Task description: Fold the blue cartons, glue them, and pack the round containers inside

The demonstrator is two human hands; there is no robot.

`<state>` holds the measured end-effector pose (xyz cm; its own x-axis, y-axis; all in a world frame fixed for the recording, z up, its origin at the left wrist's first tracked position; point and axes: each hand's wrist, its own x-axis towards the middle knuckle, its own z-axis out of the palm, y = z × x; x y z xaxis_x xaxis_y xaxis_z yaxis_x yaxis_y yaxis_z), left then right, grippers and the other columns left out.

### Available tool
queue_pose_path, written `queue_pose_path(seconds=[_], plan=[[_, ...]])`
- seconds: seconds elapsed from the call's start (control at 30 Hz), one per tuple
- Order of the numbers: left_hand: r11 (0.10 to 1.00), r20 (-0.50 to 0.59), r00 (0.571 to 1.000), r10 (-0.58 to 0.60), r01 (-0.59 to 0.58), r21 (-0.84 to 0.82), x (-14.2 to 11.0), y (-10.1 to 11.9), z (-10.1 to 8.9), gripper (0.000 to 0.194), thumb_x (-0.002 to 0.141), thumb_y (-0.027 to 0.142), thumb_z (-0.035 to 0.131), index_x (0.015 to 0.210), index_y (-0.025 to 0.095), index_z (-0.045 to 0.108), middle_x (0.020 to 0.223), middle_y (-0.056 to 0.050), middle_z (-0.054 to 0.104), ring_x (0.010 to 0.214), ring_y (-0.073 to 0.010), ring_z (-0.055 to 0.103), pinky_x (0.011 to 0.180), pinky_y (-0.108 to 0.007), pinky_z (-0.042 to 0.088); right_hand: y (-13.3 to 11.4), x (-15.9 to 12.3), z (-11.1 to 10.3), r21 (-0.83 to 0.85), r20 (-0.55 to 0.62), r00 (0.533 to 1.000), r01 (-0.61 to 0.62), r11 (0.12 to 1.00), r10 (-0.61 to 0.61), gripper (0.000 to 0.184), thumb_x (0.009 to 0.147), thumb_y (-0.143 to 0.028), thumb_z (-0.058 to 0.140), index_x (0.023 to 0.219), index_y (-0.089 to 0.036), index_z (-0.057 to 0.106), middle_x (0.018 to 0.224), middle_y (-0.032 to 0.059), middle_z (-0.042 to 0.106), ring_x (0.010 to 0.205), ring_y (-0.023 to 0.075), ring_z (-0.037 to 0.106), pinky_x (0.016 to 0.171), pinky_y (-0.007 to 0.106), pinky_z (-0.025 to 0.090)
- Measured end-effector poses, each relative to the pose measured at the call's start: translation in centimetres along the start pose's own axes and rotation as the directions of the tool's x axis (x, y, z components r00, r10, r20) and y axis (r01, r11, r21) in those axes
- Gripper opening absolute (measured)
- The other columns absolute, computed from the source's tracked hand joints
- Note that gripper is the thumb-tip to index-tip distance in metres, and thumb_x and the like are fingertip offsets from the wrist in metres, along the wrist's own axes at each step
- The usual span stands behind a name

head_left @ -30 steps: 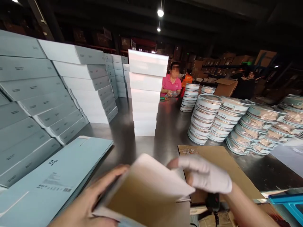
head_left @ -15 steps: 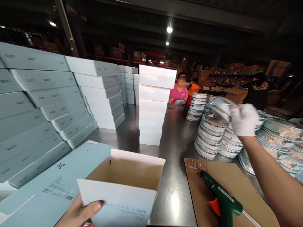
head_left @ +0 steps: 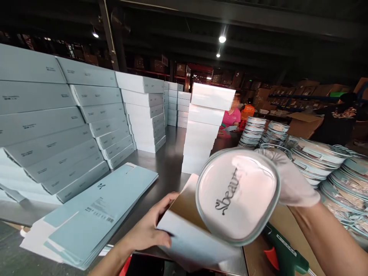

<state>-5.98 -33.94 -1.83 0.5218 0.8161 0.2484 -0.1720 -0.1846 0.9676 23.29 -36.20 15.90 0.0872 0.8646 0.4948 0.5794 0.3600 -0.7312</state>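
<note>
Pouch [head_left: 243, 199] above the mouth of one open box [head_left: 197, 234]

Position: in white-gloved right hand [head_left: 296, 182], tilted, lettered face toward the camera, overlapping the box mouth in view. Contact between pouch and box: cannot tell.

Fingers, right: gripping pouch at upper-right rim; tips partly hidden. Fingers, left hand [head_left: 149, 230]: bare, gripping box, thumb on near wall, other fingers at far left side.

Handling (by judgement):
1. Steady box with left hand; avoid squeezing walls inward and narrowing the mouth.
2. Hold pouch by rim, away from the clear face, probably soft and easy to dent.
3. Turn pouch edge-on to the mouth; broad face probably too wide otherwise.
4. Watch for snagging between rim and box edge.

Count:
- Pouch in hand: one. Open box: one.
- Glue gun [head_left: 286, 245]: one, on one cardboard sheet [head_left: 283, 218].
- Pouch stacks [head_left: 313, 157], right: at least four; partly hidden.
- Tower of white boxes [head_left: 201, 132]: one, about five layers; seams faint.
- Flat boxes [head_left: 97, 207]: one pile; number of sheets unreadable.
- Closed boxes [head_left: 51, 126], left: dozens; exact count not possible.
- Beyond table [head_left: 172, 153]: three co-workers [head_left: 232, 118].
- Lamps [head_left: 222, 39]: three.
</note>
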Motion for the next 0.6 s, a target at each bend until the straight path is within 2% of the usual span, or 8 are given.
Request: queue_pose_path(seconds=[0.1,0.17,0.27,0.3,0.37,0.43,0.5,0.6], plan=[[1.000,-0.112,0.994,-0.014,0.015,0.005,-0.3,-0.5,0.8,0.102,0.052,0.084,0.083,0.133,0.023,0.065,0.118,-0.011,0.073,0.109,-0.0379,0.068,0.098,-0.046,0.054,-1.2,-2.7,2.5,0.159,0.130,0.991,-0.066,0.985,0.045,0.040,0.082,-0.061,0.075,0.076,-0.022,0.067,0.075,0.0013,0.073,0.064,0.0159,0.067,0.060,0.026,0.059],[1.000,-0.144,0.990,0.004,-0.007,-0.019,-0.8,-1.4,1.2,0.105,0.053,0.083,0.083,0.135,0.023,0.062,0.124,-0.012,0.071,0.116,-0.0395,0.065,0.102,-0.046,0.051,-0.1,-5.4,3.7,0.179,0.036,0.999,-0.005,0.984,-0.002,0.038,0.084,-0.060,0.076,0.098,-0.025,0.070,0.098,0.0035,0.076,0.090,0.0199,0.072,0.084,0.031,0.060],[0.999,-0.258,0.966,0.029,-0.034,-0.018,-2.1,-3.3,1.1,0.109,0.063,0.079,0.082,0.150,0.023,0.047,0.142,-0.016,0.062,0.126,-0.0397,0.061,0.106,-0.048,0.050,3.5,-9.9,5.4,0.170,-0.167,0.986,0.059,0.984,-0.030,0.027,0.094,-0.053,0.068,0.114,-0.035,0.064,0.125,0.0018,0.071,0.121,0.0210,0.065,0.109,0.033,0.049],[0.999,-0.316,0.947,0.048,-0.047,0.012,-2.5,-3.9,0.9,0.106,0.067,0.076,0.081,0.152,0.024,0.044,0.148,-0.018,0.056,0.130,-0.0398,0.058,0.108,-0.049,0.048,4.7,-11.3,6.0,0.207,-0.156,0.988,0.038,0.978,-0.006,0.027,0.097,-0.052,0.064,0.118,-0.037,0.063,0.133,0.0016,0.068,0.128,0.0220,0.062,0.113,0.035,0.046],[0.990,-0.370,0.921,0.127,-0.092,0.109,-3.1,-4.7,0.5,0.089,0.077,0.068,0.079,0.148,0.023,0.050,0.154,-0.020,0.050,0.138,-0.0410,0.052,0.112,-0.053,0.046,6.8,-13.7,7.4,0.275,-0.006,1.000,-0.028,0.961,0.031,0.044,0.099,-0.056,0.056,0.140,-0.040,0.055,0.156,0.0030,0.053,0.146,0.0276,0.048,0.123,0.044,0.036],[0.960,-0.302,0.925,0.232,-0.168,0.222,-3.5,-4.6,0.2,0.062,0.085,0.064,0.072,0.128,0.020,0.068,0.153,-0.021,0.049,0.140,-0.0430,0.050,0.113,-0.056,0.044,8.0,-15.4,9.0,0.265,0.110,0.994,-0.046,0.963,0.017,0.062,0.100,-0.061,0.050,0.158,-0.039,0.039,0.171,0.0022,0.033,0.156,0.0327,0.030,0.130,0.053,0.021],[0.913,-0.190,0.929,0.319,-0.248,0.323,-3.6,-3.9,0.2,0.050,0.092,0.064,0.062,0.107,0.019,0.076,0.152,-0.020,0.048,0.140,-0.0437,0.049,0.113,-0.056,0.044,8.4,-16.4,10.6,0.199,0.065,0.996,0.043,0.979,-0.056,0.065,0.100,-0.065,0.045,0.159,-0.041,0.037,0.174,-0.0017,0.023,0.159,0.0346,0.020,0.131,0.056,0.015],[0.872,-0.147,0.915,0.377,-0.297,0.390,-3.5,-2.8,0.5,0.057,0.098,0.067,0.047,0.099,0.020,0.077,0.150,-0.018,0.049,0.140,-0.0425,0.047,0.111,-0.053,0.045,8.4,-17.1,12.7,0.111,-0.113,0.985,0.140,0.984,-0.127,0.065,0.098,-0.070,0.043,0.154,-0.039,0.046,0.174,-0.0024,0.020,0.158,0.0374,0.022,0.126,0.057,0.029]])
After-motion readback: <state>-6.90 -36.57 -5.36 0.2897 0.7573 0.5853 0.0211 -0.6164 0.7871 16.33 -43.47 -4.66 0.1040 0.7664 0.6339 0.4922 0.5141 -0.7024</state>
